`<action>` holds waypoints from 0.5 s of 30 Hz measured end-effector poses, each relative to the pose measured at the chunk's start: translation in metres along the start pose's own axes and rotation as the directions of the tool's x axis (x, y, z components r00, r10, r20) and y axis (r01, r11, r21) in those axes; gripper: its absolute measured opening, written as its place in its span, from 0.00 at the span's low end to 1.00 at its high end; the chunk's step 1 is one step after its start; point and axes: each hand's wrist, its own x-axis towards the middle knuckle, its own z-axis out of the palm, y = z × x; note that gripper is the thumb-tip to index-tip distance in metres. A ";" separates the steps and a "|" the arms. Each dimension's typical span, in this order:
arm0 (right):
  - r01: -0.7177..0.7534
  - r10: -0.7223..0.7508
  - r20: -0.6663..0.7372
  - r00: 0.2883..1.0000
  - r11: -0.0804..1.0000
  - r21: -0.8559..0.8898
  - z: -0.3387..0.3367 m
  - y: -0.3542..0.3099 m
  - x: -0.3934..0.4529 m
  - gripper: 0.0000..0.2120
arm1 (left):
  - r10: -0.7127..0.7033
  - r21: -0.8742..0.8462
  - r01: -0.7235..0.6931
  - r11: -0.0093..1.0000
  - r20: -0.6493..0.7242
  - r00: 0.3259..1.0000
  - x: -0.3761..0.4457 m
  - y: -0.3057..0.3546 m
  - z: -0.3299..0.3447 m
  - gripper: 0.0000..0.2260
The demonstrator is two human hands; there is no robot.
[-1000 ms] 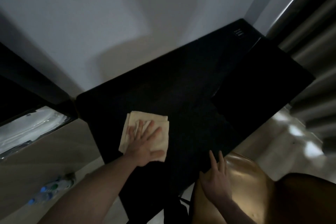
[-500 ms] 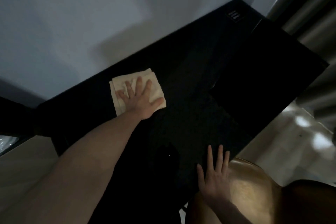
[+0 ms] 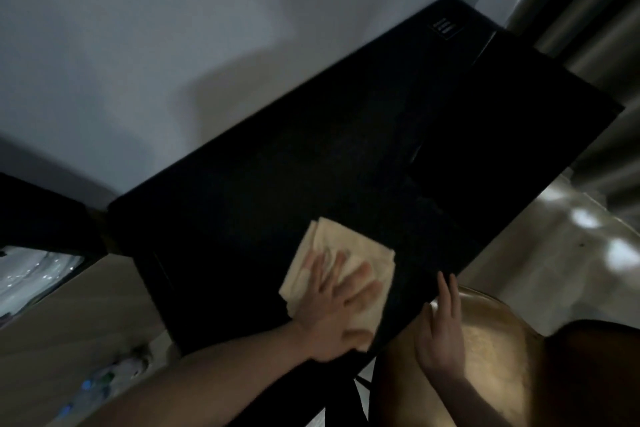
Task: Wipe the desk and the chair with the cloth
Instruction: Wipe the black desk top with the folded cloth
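A folded cream cloth (image 3: 332, 246) lies flat on the black desk (image 3: 311, 163), close to its near edge. My left hand (image 3: 334, 308) presses down on the cloth with fingers spread and straight; the hand is motion-blurred. My right hand (image 3: 441, 329) rests flat, fingers straight, on the tan leather chair (image 3: 491, 350), right at the desk's front edge. The chair stands tucked against the desk at the lower right.
A white wall (image 3: 173, 45) runs behind the desk. Grey curtains (image 3: 595, 10) hang at the right. A darker raised panel (image 3: 502, 135) covers the desk's right part, with a small socket plate (image 3: 445, 26) at the far corner. Small items (image 3: 100, 381) lie on the floor at left.
My left hand has drawn the cloth back from the desk's far side to its near edge. The right hand stays on the chair by the desk edge.
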 end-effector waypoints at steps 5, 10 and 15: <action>-0.049 0.052 0.025 0.998 0.994 -0.101 -0.024 0.023 -0.003 0.33 | 0.092 -0.005 -0.092 0.996 -0.015 0.996 0.004 0.009 0.004 0.38; -0.060 0.063 0.020 0.998 0.991 -0.117 -0.041 0.025 0.024 0.30 | 0.051 -0.010 -0.051 0.999 -0.016 0.999 0.058 -0.016 -0.029 0.37; 0.048 -0.039 0.061 0.997 0.988 -0.144 -0.051 0.028 0.061 0.30 | -0.168 -0.097 0.164 0.982 -0.033 0.985 0.149 -0.039 -0.087 0.36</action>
